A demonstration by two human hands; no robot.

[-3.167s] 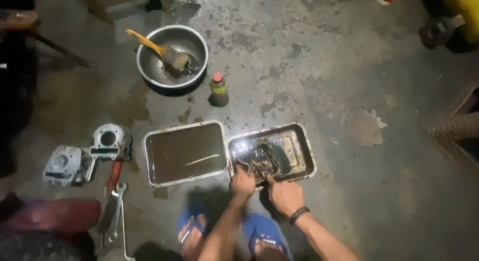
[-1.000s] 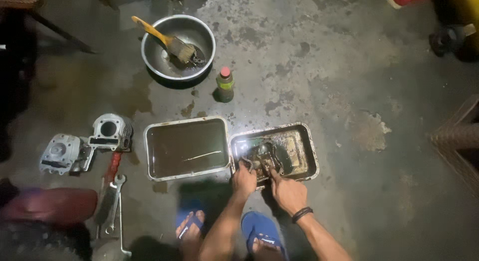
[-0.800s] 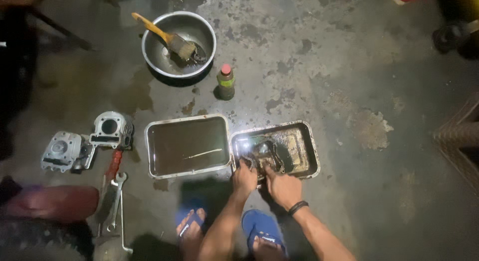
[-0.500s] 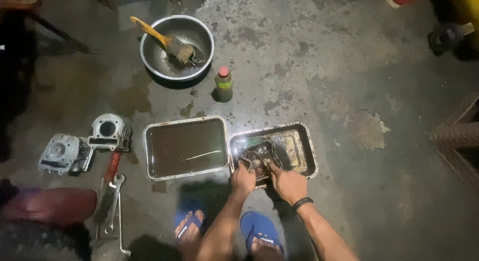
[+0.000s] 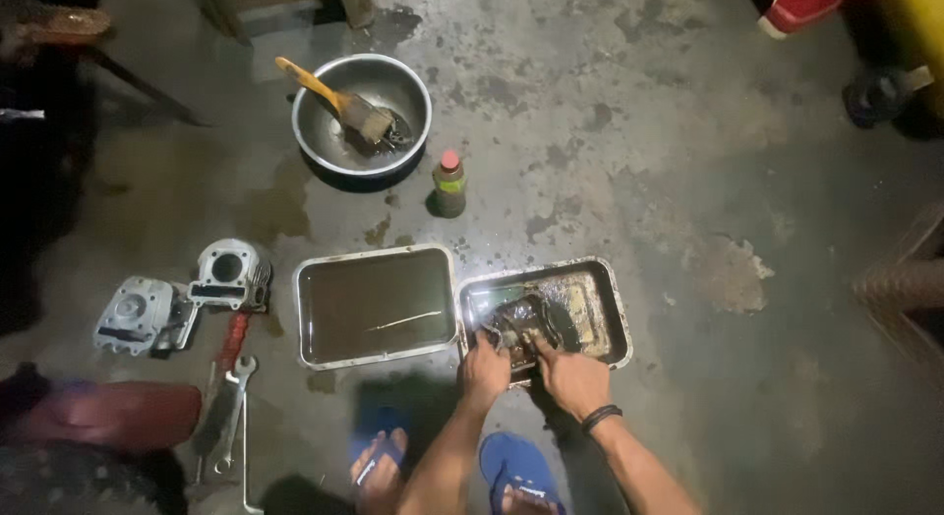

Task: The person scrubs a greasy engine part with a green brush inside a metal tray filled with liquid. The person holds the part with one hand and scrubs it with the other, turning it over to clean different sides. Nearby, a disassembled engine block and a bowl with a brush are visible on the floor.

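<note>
Both hands reach into the greasy metal tray [image 5: 600,308] on the concrete floor [image 5: 639,161]: the left hand [image 5: 485,369] and the right hand [image 5: 573,377] have their fingers curled on a dark oily part [image 5: 526,323] lying at the tray's near-left corner, though how tightly they clamp it cannot be told. Touching that tray at its 9 o'clock lies a second tray [image 5: 376,304] filled with dark liquid. At 12 o'clock from that stand a small red-capped bottle [image 5: 449,183] and a steel bowl [image 5: 361,115] holding a brush [image 5: 339,100]; at 9 o'clock lie two engine castings [image 5: 187,294] and wrenches [image 5: 231,402].
</note>
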